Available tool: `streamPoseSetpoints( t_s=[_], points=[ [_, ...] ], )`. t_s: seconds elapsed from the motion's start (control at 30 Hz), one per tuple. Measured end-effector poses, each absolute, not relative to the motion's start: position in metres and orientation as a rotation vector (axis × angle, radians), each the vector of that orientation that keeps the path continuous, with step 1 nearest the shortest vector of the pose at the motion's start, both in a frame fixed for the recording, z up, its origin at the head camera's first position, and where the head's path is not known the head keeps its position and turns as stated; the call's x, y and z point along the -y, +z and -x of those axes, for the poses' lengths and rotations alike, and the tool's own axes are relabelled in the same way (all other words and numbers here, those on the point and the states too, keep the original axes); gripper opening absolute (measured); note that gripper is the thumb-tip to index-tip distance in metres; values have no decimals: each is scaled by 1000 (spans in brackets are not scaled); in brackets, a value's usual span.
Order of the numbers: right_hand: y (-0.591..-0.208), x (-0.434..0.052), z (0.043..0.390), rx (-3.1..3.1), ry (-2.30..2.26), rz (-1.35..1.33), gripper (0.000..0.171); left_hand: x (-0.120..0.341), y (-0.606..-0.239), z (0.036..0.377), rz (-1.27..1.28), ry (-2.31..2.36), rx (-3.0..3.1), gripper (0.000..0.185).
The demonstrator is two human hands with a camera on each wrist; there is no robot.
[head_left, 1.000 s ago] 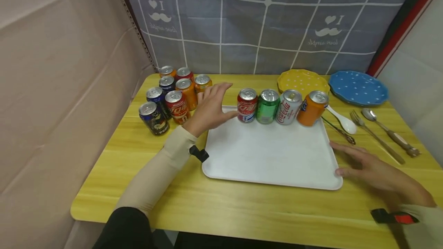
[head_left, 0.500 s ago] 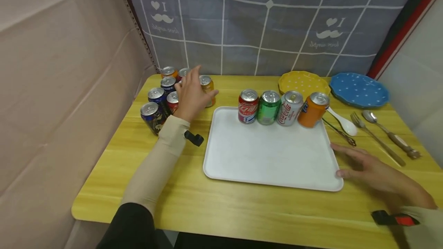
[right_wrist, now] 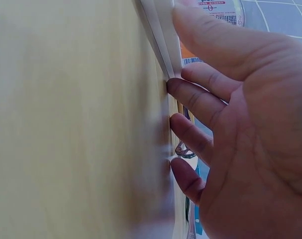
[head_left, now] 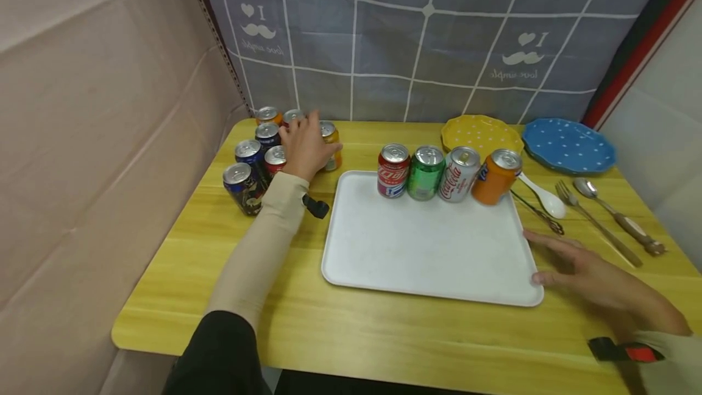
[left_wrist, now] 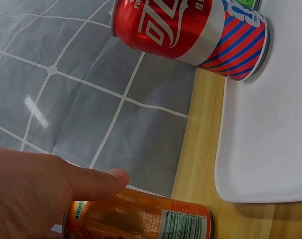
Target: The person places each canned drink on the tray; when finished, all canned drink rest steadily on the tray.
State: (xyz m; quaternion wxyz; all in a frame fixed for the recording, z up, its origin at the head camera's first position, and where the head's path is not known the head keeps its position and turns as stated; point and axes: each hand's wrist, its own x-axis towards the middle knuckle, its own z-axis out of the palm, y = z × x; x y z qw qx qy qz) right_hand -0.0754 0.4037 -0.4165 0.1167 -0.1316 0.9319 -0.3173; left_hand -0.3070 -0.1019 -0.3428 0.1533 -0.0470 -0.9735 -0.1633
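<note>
My left hand is among the cans at the back left, its fingers spread over them. Its thumb lies across the front of an orange Mirinda can. In the left wrist view the straight thumb overlaps the upper side of this can; the other fingertips are out of sight there. Beside the white tray, my right hand touches its right edge with relaxed fingers. Red, green, silver Coca-Cola and orange cans stand in a row along the tray's back.
Dark blue Pepsi cans, a red can and others crowd the left hand. A yellow plate and a blue plate lie at the back right. A white spoon, fork and metal spoon lie beyond the right hand.
My left hand has moved left from beside the tray's row to the can group, and its thumb has lowered onto the front of the orange can. The right hand stays at the tray edge.
</note>
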Motion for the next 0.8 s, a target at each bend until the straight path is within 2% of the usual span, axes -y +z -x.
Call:
streamPoseSetpoints(
  t_s=[0.17, 0.4, 0.63, 0.8],
  points=[
    [-416, -404, 76, -2729, -919, 386, 86, 101, -344, 309, 128, -389, 2832, 71],
    [-414, -403, 77, -2734, -882, 382, 87, 103, -344, 310, 174, -442, 2821, 58],
    [-416, -402, 76, -2754, -913, 392, 85, 106, -345, 309, 241, -446, 2767, 59],
    [-417, -403, 75, -2761, -909, 399, 85, 107, -332, 290, 349, -535, 2719, 67]
  ],
)
